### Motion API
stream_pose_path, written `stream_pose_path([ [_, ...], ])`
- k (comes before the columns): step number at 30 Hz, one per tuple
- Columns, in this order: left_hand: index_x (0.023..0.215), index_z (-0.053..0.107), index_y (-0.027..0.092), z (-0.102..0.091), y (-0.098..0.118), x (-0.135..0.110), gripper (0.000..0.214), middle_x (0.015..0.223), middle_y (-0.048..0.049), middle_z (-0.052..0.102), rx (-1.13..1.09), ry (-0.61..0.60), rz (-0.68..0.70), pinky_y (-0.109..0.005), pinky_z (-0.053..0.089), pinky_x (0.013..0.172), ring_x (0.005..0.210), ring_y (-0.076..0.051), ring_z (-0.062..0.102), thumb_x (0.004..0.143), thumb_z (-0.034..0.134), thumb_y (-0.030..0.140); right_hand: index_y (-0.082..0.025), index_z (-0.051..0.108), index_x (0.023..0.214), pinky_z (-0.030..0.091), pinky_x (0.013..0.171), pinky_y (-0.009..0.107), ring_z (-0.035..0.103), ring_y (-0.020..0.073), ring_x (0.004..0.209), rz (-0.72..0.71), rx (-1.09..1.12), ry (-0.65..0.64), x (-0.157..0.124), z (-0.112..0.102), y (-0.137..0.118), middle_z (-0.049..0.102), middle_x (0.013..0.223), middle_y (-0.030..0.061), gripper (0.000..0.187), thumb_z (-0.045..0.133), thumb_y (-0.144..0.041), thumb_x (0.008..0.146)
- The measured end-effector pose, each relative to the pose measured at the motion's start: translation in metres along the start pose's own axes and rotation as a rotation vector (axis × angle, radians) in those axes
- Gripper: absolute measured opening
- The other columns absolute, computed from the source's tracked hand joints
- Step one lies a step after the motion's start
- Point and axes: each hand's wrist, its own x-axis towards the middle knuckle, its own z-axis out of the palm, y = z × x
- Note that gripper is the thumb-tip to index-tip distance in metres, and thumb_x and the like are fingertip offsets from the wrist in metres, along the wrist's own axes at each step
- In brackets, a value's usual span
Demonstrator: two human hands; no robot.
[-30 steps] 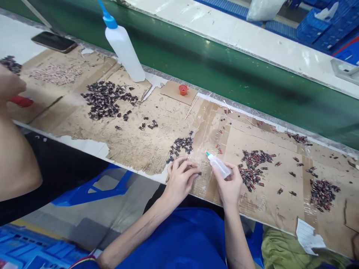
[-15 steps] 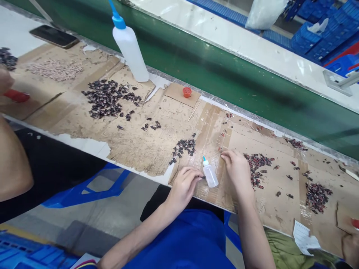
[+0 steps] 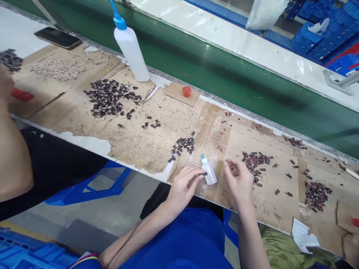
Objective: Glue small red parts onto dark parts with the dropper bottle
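Observation:
My left hand (image 3: 185, 184) pinches a small black part (image 3: 205, 173) between thumb and fingertips, just in front of a small clear squeeze bottle (image 3: 209, 174) with a blue tip. To the right of that bottle, my right hand (image 3: 239, 178) is held with its fingers curled and the thumb close to them. Whatever it may hold is too small to make out. Beyond its fingertips lie a few small red pieces (image 3: 219, 148) on the cardboard (image 3: 151, 149). A pile of black parts (image 3: 183, 145) lies above my left hand. Black-and-red parts (image 3: 255, 160) are heaped beside my right hand.
A large white bottle (image 3: 131, 54) with a blue nozzle stands at the back, left of a red cup (image 3: 186, 91). A phone (image 3: 58, 37) lies far left. Another person's arm (image 3: 14, 149) reaches in at left, another person's hand (image 3: 350, 248) at far right. A green belt (image 3: 213, 71) runs behind.
My right hand has drawn back from the small red pieces, toward me and slightly right. My left hand still holds the black part, now raised slightly. The person at left has moved a little.

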Motion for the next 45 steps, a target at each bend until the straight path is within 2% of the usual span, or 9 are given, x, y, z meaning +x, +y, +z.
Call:
stream_pose_path([
  [4,0.097,0.067,0.019,0.004,0.008,0.0,0.012,0.088,-0.0049,0.073,-0.008,0.021,-0.009,-0.029,0.054,0.073,0.083,-0.017,0.066,0.091,0.057,0.017,-0.018,0.069,0.083,0.057,0.063,0.029,0.068,0.0169,0.067,0.229,0.39,0.101,-0.034,0.002,-0.03,0.072,0.076,0.0045,0.018,0.07,-0.036,0.078],
  [8,0.097,0.067,0.019,0.005,0.016,0.0,0.011,0.087,-0.0042,0.072,0.004,0.031,0.046,-0.028,0.054,0.073,0.081,-0.016,0.065,0.091,0.058,0.017,-0.018,0.071,0.081,0.058,0.064,0.029,0.07,0.0171,0.066,0.35,0.583,0.1,-0.049,0.008,-0.047,0.074,0.073,0.0039,0.017,0.073,-0.033,0.075],
  [12,0.098,0.067,0.018,0.005,0.022,0.001,0.012,0.088,-0.0039,0.072,0.011,0.019,0.077,-0.027,0.054,0.074,0.081,-0.015,0.065,0.089,0.06,0.013,-0.019,0.074,0.077,0.06,0.07,0.029,0.072,0.0189,0.077,0.394,0.665,0.091,-0.049,0.007,-0.047,0.076,0.081,0.0048,0.013,0.076,-0.03,0.071],
  [20,0.098,0.068,0.019,0.004,0.026,0.0,0.014,0.086,-0.0033,0.072,0.03,0.0,0.075,-0.026,0.053,0.073,0.079,-0.015,0.064,0.089,0.059,0.011,-0.02,0.077,0.073,0.06,0.076,0.037,0.073,0.0217,0.075,0.537,0.778,0.018,-0.056,0.01,-0.035,0.078,0.079,0.0061,0.017,0.081,-0.034,0.064],
  [25,0.092,0.07,0.019,0.002,0.029,0.001,0.011,0.084,-0.0027,0.072,-0.031,-0.063,-0.042,-0.025,0.052,0.073,0.079,-0.015,0.064,0.089,0.06,0.015,-0.021,0.077,0.07,0.058,0.076,0.037,0.072,0.0213,0.076,0.576,0.863,0.029,-0.058,0.013,-0.028,0.078,0.077,0.0057,0.016,0.084,-0.033,0.06],
  [33,0.086,0.068,0.019,0.003,0.035,0.004,0.009,0.084,-0.003,0.069,-0.118,-0.128,-0.199,-0.028,0.051,0.077,0.082,-0.017,0.062,0.084,0.06,0.017,-0.024,0.078,0.073,0.059,0.07,0.031,0.072,0.0187,0.071,0.507,0.88,0.016,-0.059,0.007,-0.027,0.078,0.076,0.0039,0.014,0.084,-0.029,0.061],
  [39,0.084,0.066,0.02,0.003,0.038,0.006,0.009,0.083,-0.0026,0.067,-0.14,-0.166,-0.257,-0.029,0.05,0.077,0.082,-0.017,0.061,0.082,0.057,0.017,-0.023,0.078,0.091,0.06,0.074,0.032,0.073,0.0199,0.08,0.232,0.629,-0.018,-0.063,-0.006,-0.028,0.077,0.089,0.0062,0.014,0.069,-0.023,0.08],
  [42,0.085,0.066,0.019,0.002,0.039,0.006,0.01,0.083,-0.0026,0.067,-0.142,-0.183,-0.249,-0.028,0.05,0.077,0.082,-0.017,0.061,0.083,0.056,0.017,-0.024,0.077,0.095,0.058,0.075,0.03,0.072,0.019,0.082,0.094,0.531,-0.054,-0.064,-0.009,-0.025,0.076,0.091,0.006,0.018,0.067,-0.018,0.081],
  [45,0.084,0.065,0.019,0.005,0.039,0.006,0.01,0.084,-0.0028,0.067,-0.132,-0.193,-0.228,-0.028,0.051,0.078,0.082,-0.016,0.061,0.083,0.057,0.015,-0.023,0.077,0.093,0.058,0.072,0.029,0.071,0.0181,0.079,0.068,0.506,-0.063,-0.063,-0.009,-0.025,0.075,0.087,0.0056,0.017,0.067,-0.017,0.081],
])
